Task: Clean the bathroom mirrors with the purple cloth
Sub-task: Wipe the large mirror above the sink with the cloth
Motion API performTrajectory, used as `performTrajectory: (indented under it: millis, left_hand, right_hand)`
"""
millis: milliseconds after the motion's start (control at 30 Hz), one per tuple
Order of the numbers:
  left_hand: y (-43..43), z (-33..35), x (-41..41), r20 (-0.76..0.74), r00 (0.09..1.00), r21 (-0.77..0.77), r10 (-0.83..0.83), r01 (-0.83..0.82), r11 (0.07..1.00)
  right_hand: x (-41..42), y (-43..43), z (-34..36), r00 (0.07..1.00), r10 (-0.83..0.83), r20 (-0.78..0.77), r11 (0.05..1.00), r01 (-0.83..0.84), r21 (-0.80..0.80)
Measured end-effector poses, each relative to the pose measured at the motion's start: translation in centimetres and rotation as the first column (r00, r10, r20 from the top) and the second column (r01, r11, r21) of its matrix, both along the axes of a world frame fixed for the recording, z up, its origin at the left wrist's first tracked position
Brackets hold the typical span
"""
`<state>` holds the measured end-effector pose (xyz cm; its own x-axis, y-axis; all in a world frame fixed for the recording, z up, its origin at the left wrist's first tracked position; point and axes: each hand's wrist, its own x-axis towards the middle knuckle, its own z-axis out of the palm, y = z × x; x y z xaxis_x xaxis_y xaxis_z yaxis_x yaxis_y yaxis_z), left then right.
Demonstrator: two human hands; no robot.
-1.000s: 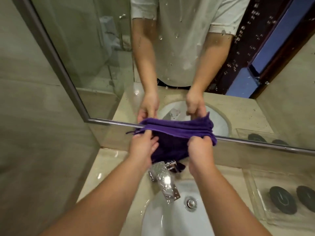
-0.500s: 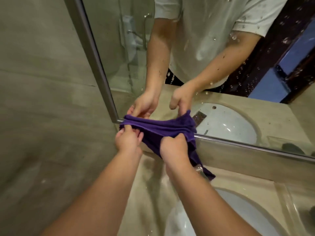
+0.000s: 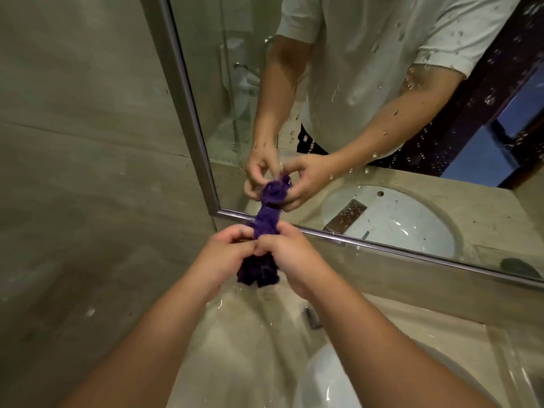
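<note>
- Head view, left hand (image 3: 223, 254): forearm reaches up from the lower left. The hand is held in front of the mirror's lower left corner, knuckles toward the camera, fingers curled round the purple cloth (image 3: 259, 269) and gripping it.
- Head view, right hand (image 3: 290, 257): forearm comes in from the lower right. The hand is just beside the left, their fingers touching in the middle, and its fingers likewise grip the bunched cloth.
- Purple cloth: soft, nubbly fabric, deep violet, gathered into a crumpled upright wad. The top sticks out above both hands and across the mirror frame (image 3: 188, 107); the lower end hangs below them over the surface (image 3: 250, 334). It appears to be near the glass, but contact cannot be told.
- Mirror (image 3: 368, 98): flat glass in a slim brushed-metal frame, speckled with water droplets (image 3: 488, 98) toward the right. It reflects both hands, the cloth, a pale short-sleeved shirt and a glass shower partition.
- Surface: polished beige stone, glossy and wet-looking below the hands.
- Sink basin (image 3: 338, 384): white, smooth, rounded, set into the surface at the lower right.
- Wall (image 3: 73, 142): large beige stone-look tiles with faint veining, on the left of the mirror.
</note>
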<state>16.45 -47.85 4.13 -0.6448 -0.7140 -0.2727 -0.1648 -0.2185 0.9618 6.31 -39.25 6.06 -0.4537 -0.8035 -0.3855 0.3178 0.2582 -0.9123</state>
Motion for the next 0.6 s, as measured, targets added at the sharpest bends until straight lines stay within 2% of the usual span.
performTrajectory:
  millis: [33, 67, 100, 133, 167, 233, 267, 300, 333, 367, 433, 533, 600]
  left_hand:
    - [0.5, 0.0, 0.5, -0.030, 0.998, -0.021, -0.060, 0.060, 0.998]
    - [1.3, 0.0, 1.0, -0.089, 0.991, 0.023, -0.096, 0.098, 0.995]
    - [2.1, -0.3, 1.3, -0.159, 0.985, 0.102, -0.060, 0.077, 0.992]
    - [3.0, -0.7, 1.6, -0.231, 0.972, 0.191, 0.037, 0.008, 0.982]
    - [4.0, -1.3, 1.7, -0.234, 0.958, 0.221, 0.166, -0.114, 0.969]
    - [6.2, -3.5, 1.9, -0.033, 0.907, 0.133, 0.420, -0.412, 0.901]
    - [7.4, -4.2, 1.9, 0.100, 0.884, 0.124, 0.458, -0.467, 0.875]
    - [8.5, -4.8, 1.6, 0.180, 0.896, 0.244, 0.406, -0.440, 0.864]
    - [9.5, -5.0, 1.2, 0.183, 0.934, 0.421, 0.308, -0.358, 0.833]
    - [10.1, -4.9, 0.8, 0.138, 0.963, 0.564, 0.230, -0.267, 0.781]
    - [10.0, -4.3, -0.4, 0.002, 0.960, 0.661, 0.280, -0.211, 0.720]
    - [7.0, -2.5, -1.9, -0.124, 0.866, 0.563, 0.484, -0.340, 0.754]
    - [4.0, -1.3, -2.6, -0.135, 0.877, 0.417, 0.462, -0.372, 0.829]
  right_hand:
    - [-0.3, 0.9, 0.2, 0.998, 0.060, 0.005, 0.998, -0.060, -0.001]
    - [-0.6, 1.6, 0.5, 0.996, 0.094, -0.003, 0.996, -0.094, 0.010]
    - [-0.9, 2.1, 0.8, 0.995, 0.098, -0.026, 0.995, -0.097, 0.034]
    - [-1.1, 2.4, 1.1, 0.995, 0.073, -0.061, 0.995, -0.069, 0.066]
    - [-1.2, 2.6, 1.4, 0.995, 0.031, -0.090, 0.996, -0.022, 0.092]
    - [-1.0, 2.5, 2.1, 0.995, -0.060, -0.083, 0.993, 0.068, 0.096]
    - [-0.6, 2.3, 2.5, 0.994, -0.100, -0.036, 0.991, 0.103, 0.081]
    - [-0.2, 1.9, 3.0, 0.990, -0.132, 0.043, 0.990, 0.129, 0.053]
    - [0.4, 1.7, 3.5, 0.980, -0.148, 0.133, 0.989, 0.147, 0.019]
    - [1.0, 1.4, 4.0, 0.967, -0.153, 0.204, 0.987, 0.159, -0.017]
    - [1.8, 1.2, 4.9, 0.951, -0.144, 0.274, 0.984, 0.167, -0.064]
    - [1.0, 1.9, 5.3, 0.918, -0.196, 0.344, 0.965, 0.243, -0.100]
    - [-0.8, 3.0, 4.9, 0.909, -0.288, 0.301, 0.936, 0.334, -0.112]
